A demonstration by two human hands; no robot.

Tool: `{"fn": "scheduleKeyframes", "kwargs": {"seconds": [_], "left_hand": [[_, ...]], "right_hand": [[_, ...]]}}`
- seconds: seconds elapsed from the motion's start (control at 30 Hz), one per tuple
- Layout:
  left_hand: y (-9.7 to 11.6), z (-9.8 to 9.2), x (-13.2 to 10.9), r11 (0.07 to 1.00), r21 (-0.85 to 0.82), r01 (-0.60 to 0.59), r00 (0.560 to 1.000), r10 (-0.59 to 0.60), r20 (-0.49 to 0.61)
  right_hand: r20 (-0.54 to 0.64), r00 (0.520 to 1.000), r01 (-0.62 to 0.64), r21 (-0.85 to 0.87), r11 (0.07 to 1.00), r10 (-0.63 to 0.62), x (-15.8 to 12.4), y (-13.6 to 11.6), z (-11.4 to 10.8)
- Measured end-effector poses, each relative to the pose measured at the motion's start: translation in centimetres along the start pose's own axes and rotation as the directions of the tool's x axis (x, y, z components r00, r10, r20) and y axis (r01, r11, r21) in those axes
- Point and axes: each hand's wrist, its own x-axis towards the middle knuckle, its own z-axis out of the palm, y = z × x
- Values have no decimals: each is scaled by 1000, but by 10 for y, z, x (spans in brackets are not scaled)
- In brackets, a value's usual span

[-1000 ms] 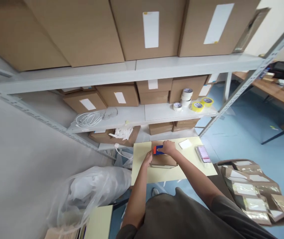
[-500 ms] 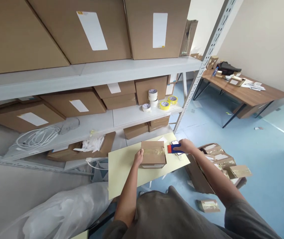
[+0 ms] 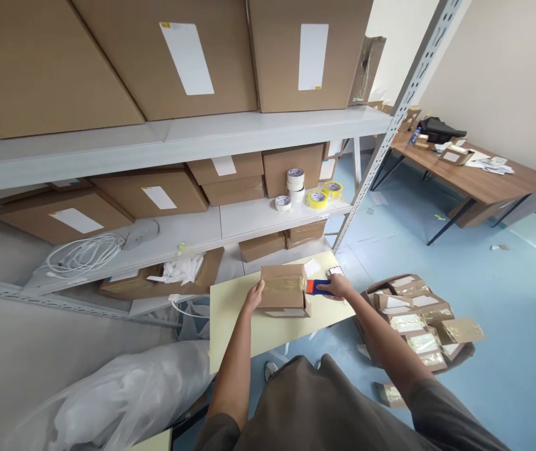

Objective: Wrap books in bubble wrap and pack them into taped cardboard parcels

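A small brown cardboard box [image 3: 283, 294] sits on the pale yellow tabletop [image 3: 234, 338], with a strip of clear tape along its top. At the box's left edge, my left hand [image 3: 253, 295] is closed on it. My right hand [image 3: 340, 286] is wrapped round a blue and red tape dispenser [image 3: 319, 287], whose red end meets the box's right edge. Partly behind my right hand lies a phone [image 3: 336, 270]. A white slip of paper [image 3: 311, 267] lies just beyond the box.
Metal shelving [image 3: 277, 216] stands ahead, holding large cartons [image 3: 192, 56], rolls of tape [image 3: 317, 200] and a coiled white cable [image 3: 84, 254]. A big carton of small boxes [image 3: 409, 322] is on the floor at right. Plastic-wrapped goods [image 3: 131, 394] are at lower left.
My right hand has moved left, bringing the tape dispenser against the box's right side. The box has shifted slightly left with my left hand still on it. The view has turned a little.
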Motion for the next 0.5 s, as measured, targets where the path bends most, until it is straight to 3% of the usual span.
{"fn": "scheduleKeyframes", "kwargs": {"seconds": [0.1,0.2,0.3,0.4,0.5], "left_hand": [[-16,-42,-1,993,70,97,993,-92,-75],[-34,-90,-6,950,194,244,952,-198,-232],[-48,-129,-16,933,220,283,918,-197,-344],[-59,-145,-25,964,169,205,934,-142,-328],[-72,-138,-31,976,118,184,955,-149,-256]], "right_hand": [[8,998,55,71,996,-56,5,-42,16],[18,995,100,117,988,-103,8,-97,26],[21,991,132,108,985,-135,12,-158,34],[41,983,174,77,982,-177,17,-215,48],[96,973,210,18,978,-211,21,-263,70]]}}
